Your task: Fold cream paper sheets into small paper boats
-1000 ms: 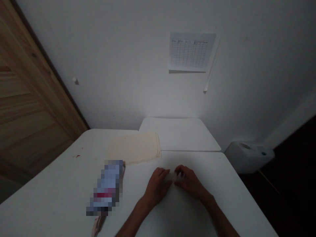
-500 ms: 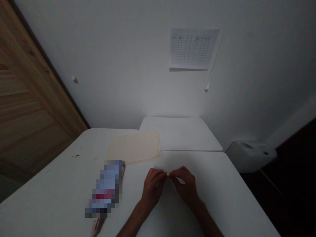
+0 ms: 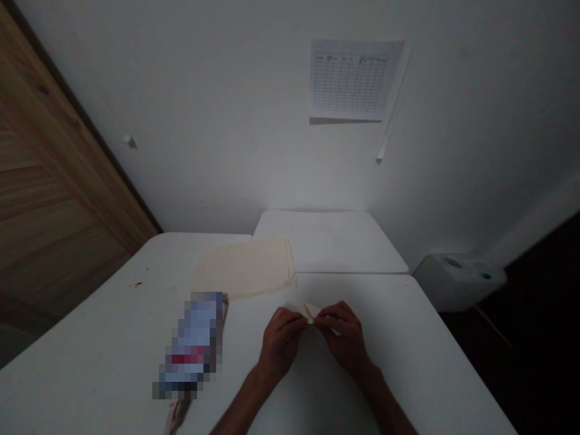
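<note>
Over the white table, my left hand (image 3: 281, 338) and my right hand (image 3: 344, 332) face each other with fingertips pinched together. Between them is a small, cream-coloured folded piece (image 3: 310, 312); whether it is paper or cloth I cannot tell. Both hands are closed on it, and the fingers hide much of it. Part of the piece sticks up above the fingertips, and a pale edge shows beneath the right fingers. Beyond the hands, to the left, a stack of thin cream sheets (image 3: 244, 267) lies flat.
A blurred-out, bluish object (image 3: 194, 341) with a red patch lies left of my hands, on the white table (image 3: 104, 338). A white board (image 3: 330, 241) adjoins the table's back edge. A printed chart (image 3: 348, 81) hangs on the wall. At right stands a white box-like object (image 3: 462, 284).
The cream piece now shows standing up between my fingertips, where only a sliver was visible before. My right hand has shifted slightly to the right. The whole view has tilted a little.
</note>
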Action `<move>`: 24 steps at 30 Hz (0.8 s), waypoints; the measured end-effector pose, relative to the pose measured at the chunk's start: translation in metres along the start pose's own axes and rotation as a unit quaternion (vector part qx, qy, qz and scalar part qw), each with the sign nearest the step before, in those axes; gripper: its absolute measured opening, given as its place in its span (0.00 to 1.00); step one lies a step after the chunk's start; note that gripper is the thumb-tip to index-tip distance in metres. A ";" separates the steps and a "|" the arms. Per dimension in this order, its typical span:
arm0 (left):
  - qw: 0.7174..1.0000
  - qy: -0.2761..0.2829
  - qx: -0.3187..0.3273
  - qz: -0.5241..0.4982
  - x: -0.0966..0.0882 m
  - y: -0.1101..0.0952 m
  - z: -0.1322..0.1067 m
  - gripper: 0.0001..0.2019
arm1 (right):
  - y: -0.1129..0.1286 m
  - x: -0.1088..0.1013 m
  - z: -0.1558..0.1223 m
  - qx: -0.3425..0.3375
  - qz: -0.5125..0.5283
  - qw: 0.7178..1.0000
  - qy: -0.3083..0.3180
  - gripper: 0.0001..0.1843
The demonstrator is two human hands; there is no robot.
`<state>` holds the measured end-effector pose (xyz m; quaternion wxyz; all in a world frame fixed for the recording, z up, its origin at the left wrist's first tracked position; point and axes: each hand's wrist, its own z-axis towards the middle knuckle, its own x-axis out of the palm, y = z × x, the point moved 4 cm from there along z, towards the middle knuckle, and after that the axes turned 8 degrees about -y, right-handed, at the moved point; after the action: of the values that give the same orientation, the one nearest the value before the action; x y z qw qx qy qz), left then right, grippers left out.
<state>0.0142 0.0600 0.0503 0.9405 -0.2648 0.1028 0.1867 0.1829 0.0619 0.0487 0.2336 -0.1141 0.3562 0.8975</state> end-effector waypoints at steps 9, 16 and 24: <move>0.999 0.008 -0.053 0.011 0.001 0.002 -0.003 0.06 | 0.001 -0.005 0.000 0.008 0.021 0.999 -0.027 0.07; 0.995 0.005 -0.090 0.033 -0.001 -0.001 -0.003 0.04 | 0.005 0.002 -0.006 0.002 0.026 1.000 -0.015 0.07; 0.984 0.014 -0.155 0.086 -0.003 0.012 -0.011 0.14 | 0.003 0.001 -0.008 0.036 0.027 0.999 -0.015 0.06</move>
<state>0.0054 0.0631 0.0366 0.8669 -0.4002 0.1080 0.2768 0.1810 0.0548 0.0441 0.2185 -0.0825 0.3879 0.8916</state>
